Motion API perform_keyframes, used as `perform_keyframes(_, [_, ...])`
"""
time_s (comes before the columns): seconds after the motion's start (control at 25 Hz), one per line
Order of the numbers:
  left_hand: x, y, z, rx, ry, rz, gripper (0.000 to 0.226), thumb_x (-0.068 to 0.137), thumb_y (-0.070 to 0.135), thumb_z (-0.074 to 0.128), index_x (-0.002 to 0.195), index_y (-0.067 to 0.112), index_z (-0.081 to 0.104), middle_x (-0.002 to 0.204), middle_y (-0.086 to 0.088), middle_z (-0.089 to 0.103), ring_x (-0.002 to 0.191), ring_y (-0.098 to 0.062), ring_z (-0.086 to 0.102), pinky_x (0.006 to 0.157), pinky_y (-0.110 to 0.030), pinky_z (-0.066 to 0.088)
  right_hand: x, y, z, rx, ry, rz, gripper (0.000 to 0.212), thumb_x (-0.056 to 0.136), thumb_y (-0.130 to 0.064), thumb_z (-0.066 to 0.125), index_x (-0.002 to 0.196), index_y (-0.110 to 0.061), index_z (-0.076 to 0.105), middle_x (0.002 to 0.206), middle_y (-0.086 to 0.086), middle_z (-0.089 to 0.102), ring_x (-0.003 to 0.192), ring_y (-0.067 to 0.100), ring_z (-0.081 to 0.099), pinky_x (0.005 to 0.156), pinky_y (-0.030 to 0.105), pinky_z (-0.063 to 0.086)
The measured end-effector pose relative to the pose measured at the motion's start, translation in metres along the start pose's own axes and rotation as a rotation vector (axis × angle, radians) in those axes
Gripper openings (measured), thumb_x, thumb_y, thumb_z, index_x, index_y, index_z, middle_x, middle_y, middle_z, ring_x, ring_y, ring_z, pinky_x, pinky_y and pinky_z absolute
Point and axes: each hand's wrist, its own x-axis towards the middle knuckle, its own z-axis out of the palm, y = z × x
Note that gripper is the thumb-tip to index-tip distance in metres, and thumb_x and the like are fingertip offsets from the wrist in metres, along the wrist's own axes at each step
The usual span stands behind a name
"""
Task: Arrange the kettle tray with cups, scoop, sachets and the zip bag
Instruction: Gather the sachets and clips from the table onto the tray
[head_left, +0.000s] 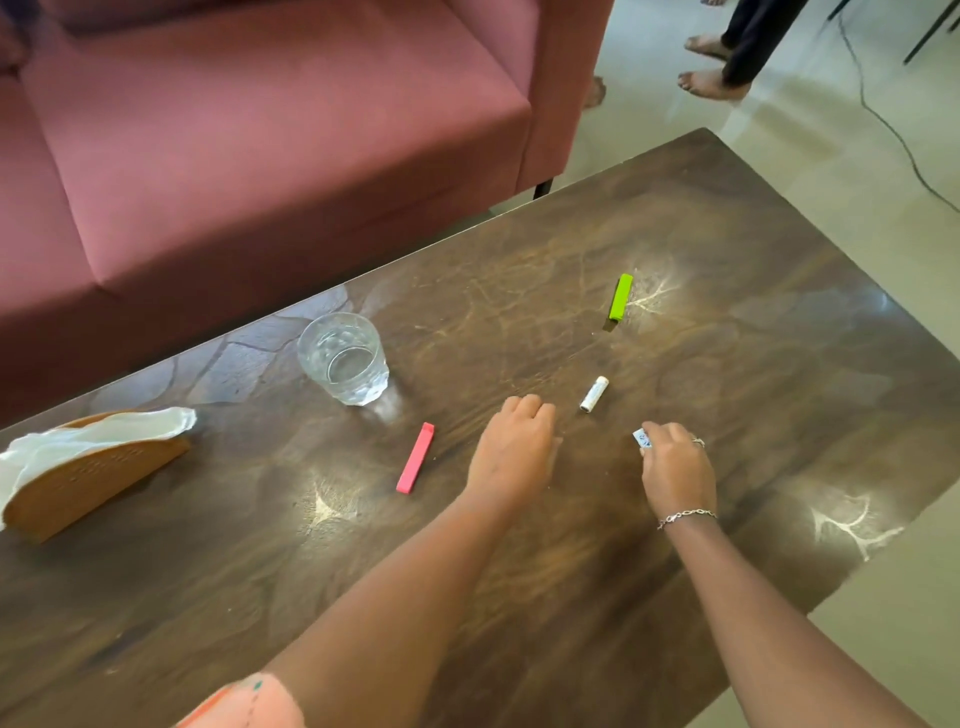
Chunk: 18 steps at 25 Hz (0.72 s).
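Dark wood grain fills the bench (519, 597) under your two hands. Your left hand (514, 449) rests knuckles up with fingers curled under, grasping nothing you can see. Your right hand (675, 467) pinches a small white sachet (642, 438) at its fingertips, just above the bench. A rolled white sachet (594, 394) lies between your hands and the green stick (620, 296). A pink stick (415, 458) lies left of your left hand, with the clear glass cup (344, 358) beyond it.

Pink sofa (260, 130) behind dark wooden table (753, 364).
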Motion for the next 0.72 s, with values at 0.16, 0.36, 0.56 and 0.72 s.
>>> perform_keyframes(0.16, [0.048,0.026,0.025,-0.039,-0.026,-0.038,0.025,0.093,0.018,0.046,0.111,0.001,0.049,0.119,-0.015,0.049,0.111,-0.031,0.042,0.086,-0.038,0.039,-0.006,0.001,0.005,-0.050,0.081,-0.071,0.028,0.054,0.018,0.074,0.073,-0.001,0.067,0.064,0.017,0.059,0.054,0.038,0.058,0.045,0.034,0.049])
perform_keyframes(0.36, [0.088,0.029,0.055,-0.052,-0.030,-0.070,0.027,0.092,0.014,0.049,0.115,0.000,0.045,0.122,-0.017,0.047,0.111,-0.034,0.044,0.084,-0.039,0.042,-0.007,-0.001,0.007,-0.128,0.135,-0.066,0.028,0.048,0.015,0.078,0.065,-0.003,0.067,0.060,0.014,0.058,0.042,0.033,0.053,0.037,0.029,0.044])
perform_keyframes(0.56, [0.093,0.031,0.049,-0.080,-0.052,-0.072,0.023,0.087,-0.002,0.043,0.109,-0.005,0.048,0.117,-0.022,0.050,0.107,-0.039,0.047,0.083,-0.041,0.040,-0.007,0.001,0.009,-0.079,0.094,-0.042,0.023,0.056,0.016,0.073,0.072,0.002,0.066,0.067,0.019,0.060,0.054,0.039,0.058,0.045,0.036,0.048])
perform_keyframes(0.72, [0.043,0.007,0.017,-0.311,0.103,-0.177,0.015,0.084,0.008,0.050,0.096,-0.001,0.052,0.103,-0.017,0.055,0.093,-0.034,0.052,0.073,-0.036,0.036,-0.014,-0.013,-0.001,0.057,0.140,-0.034,0.020,0.074,0.009,0.059,0.090,0.003,0.069,0.076,0.020,0.061,0.065,0.040,0.059,0.058,0.040,0.050])
